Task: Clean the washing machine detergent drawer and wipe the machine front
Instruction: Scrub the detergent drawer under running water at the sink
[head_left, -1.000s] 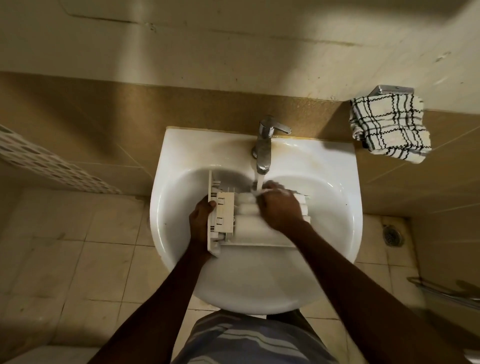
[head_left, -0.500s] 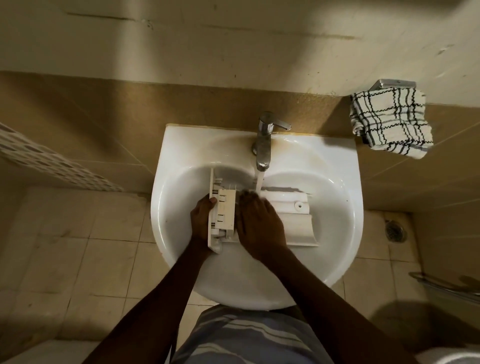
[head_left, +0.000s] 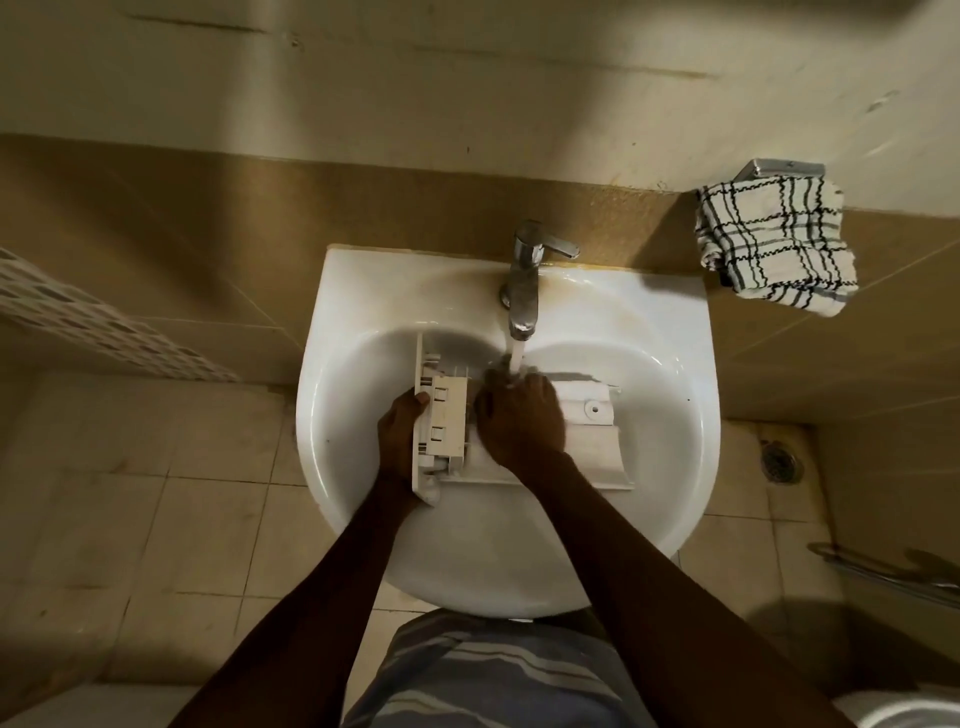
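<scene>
The white detergent drawer (head_left: 587, 441) lies across the bowl of a white wash basin (head_left: 649, 493), its front panel at the left. My left hand (head_left: 397, 436) grips that left end, thumb on the panel's edge. My right hand (head_left: 519, 421) lies palm down on the middle of the drawer, fingers reaching under the stream of water from the chrome tap (head_left: 522, 280). Whether the right hand holds anything under its palm is hidden. The washing machine is not in view.
A black-and-white checked cloth (head_left: 774, 244) hangs on a metal holder on the wall, right of the basin. Beige floor tiles surround the basin, with a floor drain (head_left: 779, 460) at the right. A metal rail (head_left: 883, 577) crosses the lower right.
My right hand slid left along the drawer from its right part to the middle, then reached up toward the water stream. The left hand kept its grip.
</scene>
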